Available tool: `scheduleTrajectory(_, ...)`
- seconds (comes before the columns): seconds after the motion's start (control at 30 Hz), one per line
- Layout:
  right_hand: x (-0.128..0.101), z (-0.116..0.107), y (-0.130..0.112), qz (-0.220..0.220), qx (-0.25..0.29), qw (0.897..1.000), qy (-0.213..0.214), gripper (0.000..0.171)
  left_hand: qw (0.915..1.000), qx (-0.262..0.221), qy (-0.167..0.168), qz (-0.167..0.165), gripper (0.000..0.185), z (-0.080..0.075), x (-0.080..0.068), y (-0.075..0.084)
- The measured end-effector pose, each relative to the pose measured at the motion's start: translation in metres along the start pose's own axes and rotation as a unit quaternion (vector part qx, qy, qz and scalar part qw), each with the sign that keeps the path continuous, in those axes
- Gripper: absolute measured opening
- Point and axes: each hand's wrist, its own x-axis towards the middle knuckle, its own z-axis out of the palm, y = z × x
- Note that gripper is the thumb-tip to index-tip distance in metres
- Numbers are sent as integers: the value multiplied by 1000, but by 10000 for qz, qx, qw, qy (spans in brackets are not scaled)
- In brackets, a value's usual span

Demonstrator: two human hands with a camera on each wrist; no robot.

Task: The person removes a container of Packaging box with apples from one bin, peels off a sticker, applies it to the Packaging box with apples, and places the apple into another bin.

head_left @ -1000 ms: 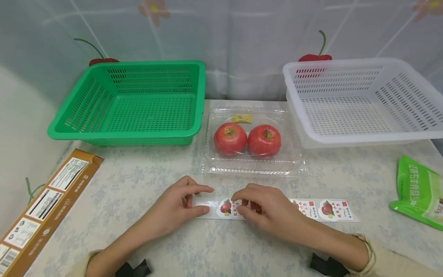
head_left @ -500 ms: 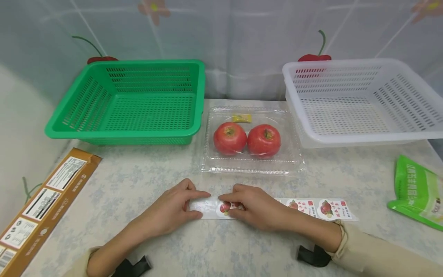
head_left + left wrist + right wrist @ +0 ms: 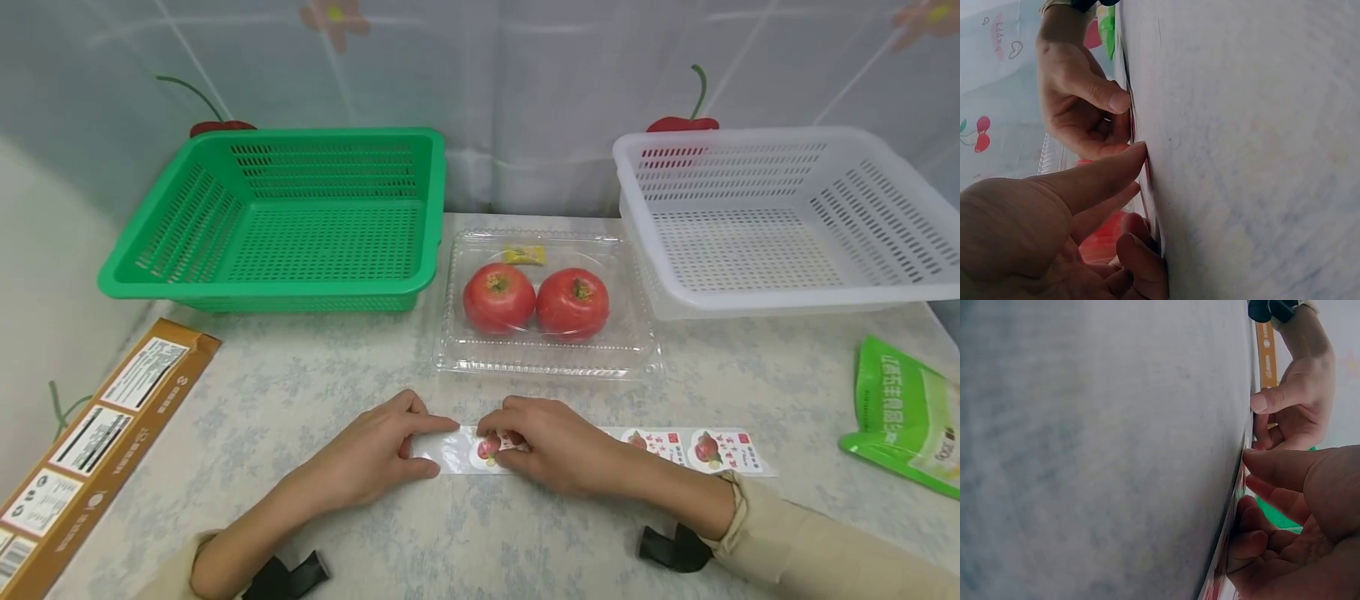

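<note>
A strip of printed labels (image 3: 723, 452) with red fruit pictures lies flat on the table in the head view; its left end is plain and shiny. My left hand (image 3: 378, 454) rests at that plain end, thumb and index finger spread across the strip's width. Over the leftmost label (image 3: 486, 450), my right hand (image 3: 558, 446) has its thumb and index finger apart, tips touching the strip, and covers the labels beneath. Both wrist views show the thumb tips at the strip, and the other fingers of the left hand (image 3: 1104, 219) and right hand (image 3: 1291, 512) bent behind.
Behind the hands is a clear plastic box (image 3: 547, 362) with two red apples (image 3: 498, 298) and a small yellow packet (image 3: 525, 255). A green basket (image 3: 322, 292) and a white basket (image 3: 787, 300) flank it. A brown carton (image 3: 112, 433) lies left, a green bag (image 3: 903, 417) right.
My right hand has shifted left along the strip, uncovering part of the labels to its right. The left hand has drawn slightly left. In the last half second both hands stay nearly still.
</note>
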Motion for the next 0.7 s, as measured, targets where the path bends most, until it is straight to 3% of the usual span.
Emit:
scheduleTrajectory(0.1,0,0,0,57,49,10000,11,15,10000,-9,-15,-21,46,0,0,0)
scheduleTrajectory(0.3,0,-1,-1,46,18,10000,-20,27,10000,13,-33,-24,46,0,0,0)
scheduleTrajectory(0.7,4,-1,-1,165,-110,9998,-49,9,10000,34,0,-54,46,1,0,-1)
